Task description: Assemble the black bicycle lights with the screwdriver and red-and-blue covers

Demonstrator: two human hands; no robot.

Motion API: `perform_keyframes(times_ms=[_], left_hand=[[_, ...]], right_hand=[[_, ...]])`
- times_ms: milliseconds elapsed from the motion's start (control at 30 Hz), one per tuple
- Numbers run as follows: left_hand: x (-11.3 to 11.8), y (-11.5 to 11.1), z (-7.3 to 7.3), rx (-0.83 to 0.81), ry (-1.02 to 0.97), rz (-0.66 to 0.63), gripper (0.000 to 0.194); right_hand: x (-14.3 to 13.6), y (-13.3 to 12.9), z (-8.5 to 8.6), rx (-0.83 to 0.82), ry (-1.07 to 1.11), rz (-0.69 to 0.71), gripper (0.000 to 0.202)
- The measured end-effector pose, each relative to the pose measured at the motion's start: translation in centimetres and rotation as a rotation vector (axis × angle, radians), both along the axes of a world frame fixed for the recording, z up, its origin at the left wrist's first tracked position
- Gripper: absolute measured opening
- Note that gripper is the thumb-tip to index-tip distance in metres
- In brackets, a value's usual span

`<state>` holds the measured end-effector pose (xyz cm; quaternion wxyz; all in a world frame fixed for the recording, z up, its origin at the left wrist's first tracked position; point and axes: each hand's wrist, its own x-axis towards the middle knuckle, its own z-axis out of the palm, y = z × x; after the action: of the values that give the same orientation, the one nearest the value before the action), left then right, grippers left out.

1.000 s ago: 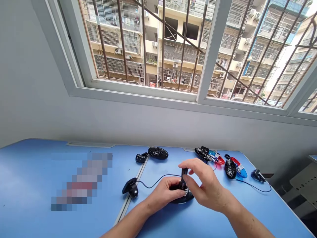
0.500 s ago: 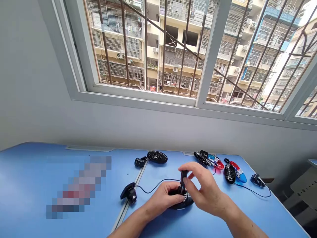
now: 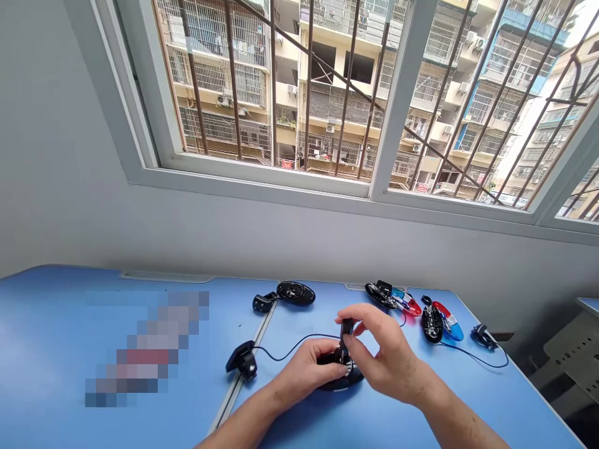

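Observation:
My left hand is closed on the edge of a black oval base on the blue table, its thumb across the top. Above it, my right hand pinches a short upright black piece between thumb and fingers. The lower end of that piece meets the middle of the base; whether it is a tool or a stem I cannot tell. A black cable runs from near the base to a webcam head lying left of my hands. My fingers hide much of the base.
Behind my hands lies another webcam on an oval stand. Black oval parts with red and blue clear pieces lie at the back right, with a similar set beside them. A cabled webcam head sits near the table's right edge.
The view has shifted slightly. Both hands keep nearly the same hold and place on the base and the black piece.

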<state>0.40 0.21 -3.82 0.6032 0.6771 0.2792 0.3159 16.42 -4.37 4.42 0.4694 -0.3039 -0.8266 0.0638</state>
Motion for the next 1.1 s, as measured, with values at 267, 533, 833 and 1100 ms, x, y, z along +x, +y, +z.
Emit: perform_keyframes(times_ms=[267,533,833,1100], left_hand=[[-0.03,-0.1,0.1,0.009,0.027,0.02,0.02],[0.01,-0.19,0.33,-0.002,0.022,0.01,0.017],[-0.03,-0.19,0.49,0.013,0.029,0.025,0.014],[-0.09,-0.26,0.53,0.031,0.044,0.036,0.013]], right_hand=[[0.18,0.36,-0.18,0.051,-0.054,-0.08,0.024],[0.37,0.15,-0.09,0.051,-0.051,-0.004,0.04],[0.48,0.1,-0.05,0.055,-0.059,0.007,0.041],[0.45,0.14,-0.01,0.055,-0.053,-0.003,0.037]])
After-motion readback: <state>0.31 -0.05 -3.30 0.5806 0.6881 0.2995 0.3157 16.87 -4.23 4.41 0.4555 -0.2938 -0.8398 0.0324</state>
